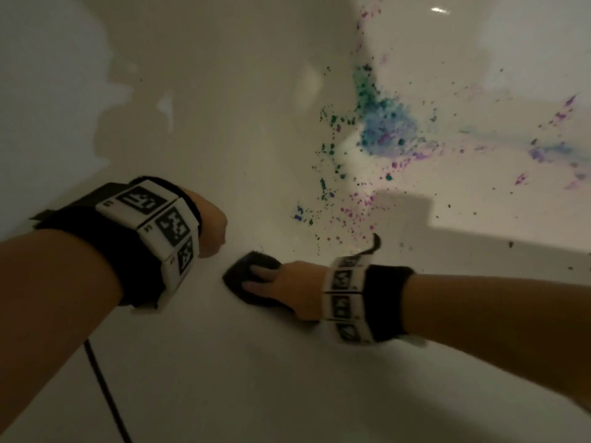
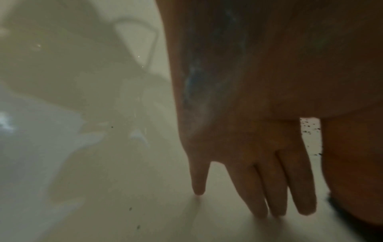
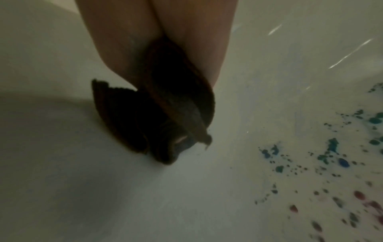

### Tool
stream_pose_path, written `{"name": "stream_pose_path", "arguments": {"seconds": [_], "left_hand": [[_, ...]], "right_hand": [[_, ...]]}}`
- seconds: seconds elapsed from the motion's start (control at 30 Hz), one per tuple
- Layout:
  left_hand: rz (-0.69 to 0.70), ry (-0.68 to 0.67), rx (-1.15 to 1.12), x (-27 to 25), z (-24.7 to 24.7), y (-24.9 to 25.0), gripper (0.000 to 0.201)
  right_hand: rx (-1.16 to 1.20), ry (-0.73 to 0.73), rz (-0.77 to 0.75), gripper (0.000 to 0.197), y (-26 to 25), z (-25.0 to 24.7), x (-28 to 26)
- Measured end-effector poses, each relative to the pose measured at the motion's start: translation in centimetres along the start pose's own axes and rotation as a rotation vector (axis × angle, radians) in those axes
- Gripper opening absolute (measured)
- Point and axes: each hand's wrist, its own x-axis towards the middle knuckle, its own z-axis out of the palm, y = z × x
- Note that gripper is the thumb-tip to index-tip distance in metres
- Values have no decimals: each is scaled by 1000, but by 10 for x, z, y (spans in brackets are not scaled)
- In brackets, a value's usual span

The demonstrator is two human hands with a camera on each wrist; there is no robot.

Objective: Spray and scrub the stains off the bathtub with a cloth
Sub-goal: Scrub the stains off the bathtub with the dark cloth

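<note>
The white bathtub carries a blue and green stain patch with purple specks spread around it. A dark cloth lies bunched on the tub surface left of those stains. My right hand grips it and presses it down; in the right wrist view the cloth runs up into my hand, with stain spots to its right. My left hand is just left of the cloth, empty. In the left wrist view its straight fingers touch the tub.
A black cable hangs under my left forearm at the lower left. More purple and blue smears lie at the far right of the tub. Small dark specks dot the tub near my left fingers.
</note>
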Motion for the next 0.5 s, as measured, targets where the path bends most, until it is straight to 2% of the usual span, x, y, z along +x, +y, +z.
{"name": "stream_pose_path", "arguments": {"seconds": [0.13,0.17,0.27,0.33,0.43,0.5], "left_hand": [[71,-115,-36,23,-7,-4,44],[72,-141,-47,27,-10,-4,44],[68,-53,-70,31,-13,1,41],[86,11,-53,34,-13,4,38],[57,-42,-72,41,-10,5,40],[66,-26,-147,39,-12,5,41]], "right_hand": [[173,142,78,66,5,4,24],[244,163,143,63,9,9,30],[379,193,351,59,36,13,52],[421,270,440,57,54,12,65],[392,293,443,59,69,10,58],[370,296,399,70,78,4,43]]}}
